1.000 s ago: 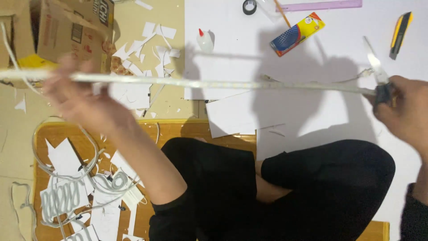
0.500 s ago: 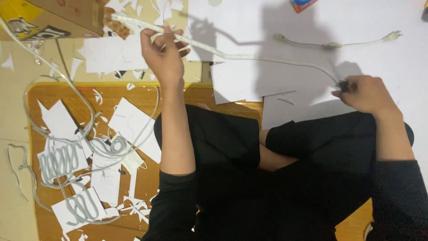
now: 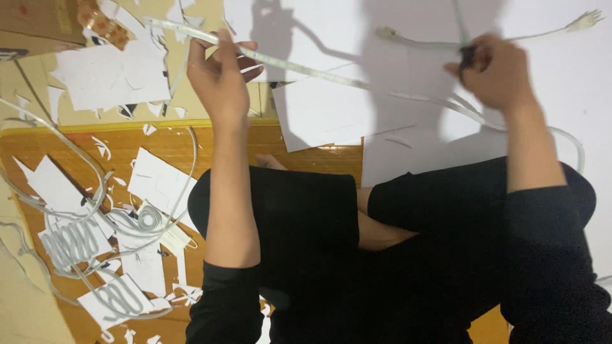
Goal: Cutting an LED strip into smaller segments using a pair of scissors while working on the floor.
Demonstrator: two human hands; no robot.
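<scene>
My left hand (image 3: 220, 79) is raised over the floor, fingers pinched on a long white flexible strip (image 3: 319, 73). From a paper pile at the upper left, the strip runs through that hand and on toward my right hand (image 3: 496, 71). My right hand is closed on a small dark-handled tool (image 3: 467, 56) where the strip passes. Beyond it the strip loops down to the right (image 3: 574, 143) around my knee. What the tool's tip touches is hidden by the fingers.
A second white cable with a plug end (image 3: 585, 19) lies at the top right. White paper sheets (image 3: 319, 114) cover the floor ahead. At left, a wooden board (image 3: 38, 140) holds paper scraps and coiled white tubing (image 3: 70, 242). A cardboard box (image 3: 32, 25) is in the top left corner. My crossed legs in black fill the lower middle.
My right hand has moved up and away from my knee with the tool. The strip now sags in a loop at the right. My left hand keeps its hold.
</scene>
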